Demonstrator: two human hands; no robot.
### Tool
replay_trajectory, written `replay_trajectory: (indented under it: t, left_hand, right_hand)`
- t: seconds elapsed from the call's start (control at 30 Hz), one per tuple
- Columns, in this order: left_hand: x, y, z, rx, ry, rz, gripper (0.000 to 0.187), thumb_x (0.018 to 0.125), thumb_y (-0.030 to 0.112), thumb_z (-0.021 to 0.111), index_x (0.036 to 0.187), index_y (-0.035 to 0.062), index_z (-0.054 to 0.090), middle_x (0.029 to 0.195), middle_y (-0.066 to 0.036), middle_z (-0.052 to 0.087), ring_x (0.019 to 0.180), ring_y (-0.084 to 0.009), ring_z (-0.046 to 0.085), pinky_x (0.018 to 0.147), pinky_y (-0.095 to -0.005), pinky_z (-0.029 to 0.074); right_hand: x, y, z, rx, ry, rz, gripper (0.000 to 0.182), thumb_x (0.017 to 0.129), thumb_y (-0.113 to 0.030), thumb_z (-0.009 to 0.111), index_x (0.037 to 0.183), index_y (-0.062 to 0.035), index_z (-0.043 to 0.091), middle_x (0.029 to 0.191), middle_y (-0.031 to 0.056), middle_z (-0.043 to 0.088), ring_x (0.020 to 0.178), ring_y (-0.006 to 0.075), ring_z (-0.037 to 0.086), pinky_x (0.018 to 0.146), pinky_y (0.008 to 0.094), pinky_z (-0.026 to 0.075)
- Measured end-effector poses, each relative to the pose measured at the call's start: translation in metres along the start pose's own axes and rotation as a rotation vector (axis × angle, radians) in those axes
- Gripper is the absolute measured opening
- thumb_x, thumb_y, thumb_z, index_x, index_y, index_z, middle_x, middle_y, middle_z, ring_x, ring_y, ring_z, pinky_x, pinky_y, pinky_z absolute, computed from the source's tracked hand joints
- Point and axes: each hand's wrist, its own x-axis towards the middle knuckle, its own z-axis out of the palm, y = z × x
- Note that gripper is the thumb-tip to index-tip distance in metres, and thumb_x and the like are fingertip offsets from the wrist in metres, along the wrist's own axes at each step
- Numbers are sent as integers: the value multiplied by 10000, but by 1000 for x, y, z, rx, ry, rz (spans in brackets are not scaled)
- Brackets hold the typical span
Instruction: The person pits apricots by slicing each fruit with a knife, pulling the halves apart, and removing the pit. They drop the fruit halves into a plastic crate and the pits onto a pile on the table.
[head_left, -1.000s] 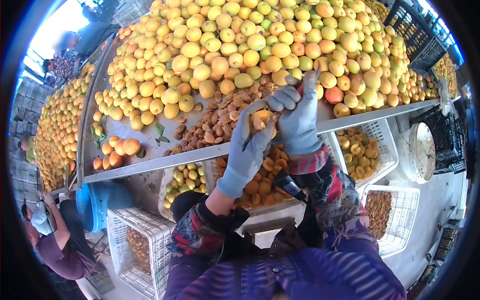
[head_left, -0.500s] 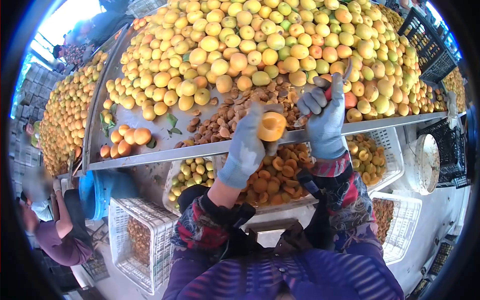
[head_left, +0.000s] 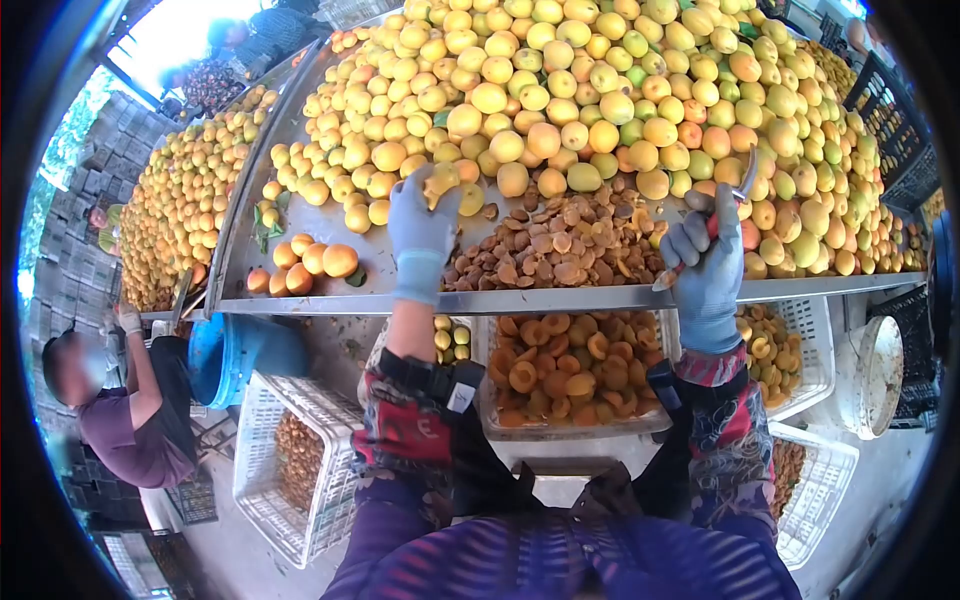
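Head view: our gloved left hand (head_left: 424,228) reaches onto the metal counter (head_left: 420,298) and closes its fingers on 1 apricot (head_left: 442,183) at the near edge of the big apricot heap (head_left: 600,90). Our right hand (head_left: 706,262) is clenched around a small knife (head_left: 722,212), just beside the pile of pits (head_left: 560,245). Below the counter, a white crate (head_left: 560,370) holds halved apricots.

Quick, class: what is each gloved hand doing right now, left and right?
Left hand: closed around an apricot at the edge of the fruit pile.
Right hand: closed on a red-handled knife, above the pits.
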Motion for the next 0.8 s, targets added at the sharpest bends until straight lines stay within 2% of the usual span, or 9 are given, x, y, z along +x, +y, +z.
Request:
replay_trajectory:
  t: [0.13,0.23,0.37,0.47,0.53,0.57,0.63,0.67,0.8]
  left_hand:
    - [23,-21,8,324,-150,-35,606,718,325,744,1228,88,517,1079,-201,568,1000,-381,562,852,-451,466]
    - [30,-31,16,468,-186,1,597,725,318,741,1219,76,508,1096,-192,570,990,-371,564,846,-447,469]
    - [29,-32,15,394,-198,-13,544,727,275,741,1174,55,525,1068,-177,581,969,-366,568,841,-423,475]
    - [22,-16,7,-13,-72,164,460,762,199,718,1148,38,528,1025,-146,598,937,-309,593,796,-369,493]
    - [9,29,-11,-715,-199,-93,409,812,112,652,1171,4,488,1023,-125,598,921,-257,617,762,-340,522]
    - [2,50,-17,-719,-207,-86,409,812,112,652,1171,4,488,1023,-125,598,921,-257,617,762,-340,522]
    - [-17,83,-23,-1171,-409,-209,422,834,33,591,1222,-16,434,1097,-126,583,942,-232,624,762,-339,549]
    - [-26,91,-19,-1226,-441,-198,447,834,17,577,1247,-18,410,1120,-133,574,950,-246,627,782,-356,553]
    - [-56,111,-5,-1369,-533,-161,566,832,7,592,1350,-15,366,1213,-132,547,1055,-226,592,868,-354,529]
  right_hand:
    - [-2,3,0,-16,17,65,306,954,-373,504,931,-75,567,534,-46,307,418,88,277,426,256,263]
    - [-8,5,14,-75,79,97,330,974,-380,463,944,-73,579,538,-56,292,421,69,248,417,237,235]
    - [-11,15,19,-142,-43,101,356,965,-396,464,984,-56,568,545,-13,410,403,100,349,394,260,306]
    - [-25,18,31,-336,-135,102,399,964,-431,441,1019,-51,548,558,-2,428,402,90,365,376,234,308]
    - [-29,19,33,-510,-202,161,441,941,-489,456,1005,-60,534,568,0,461,400,68,372,363,206,288]
    - [-33,19,34,-509,-197,153,441,941,-489,456,1005,-60,534,568,0,461,400,68,372,363,206,288]
    - [-44,16,40,-607,-394,107,319,952,-388,472,924,-73,513,605,1,492,451,65,429,380,204,310]
    - [-50,7,47,-650,-405,215,262,962,-332,474,872,-86,494,630,-14,491,494,52,455,409,188,318]
    - [-57,12,38,-616,-532,156,233,977,-242,471,844,-55,511,642,-29,464,525,44,454,467,191,333]
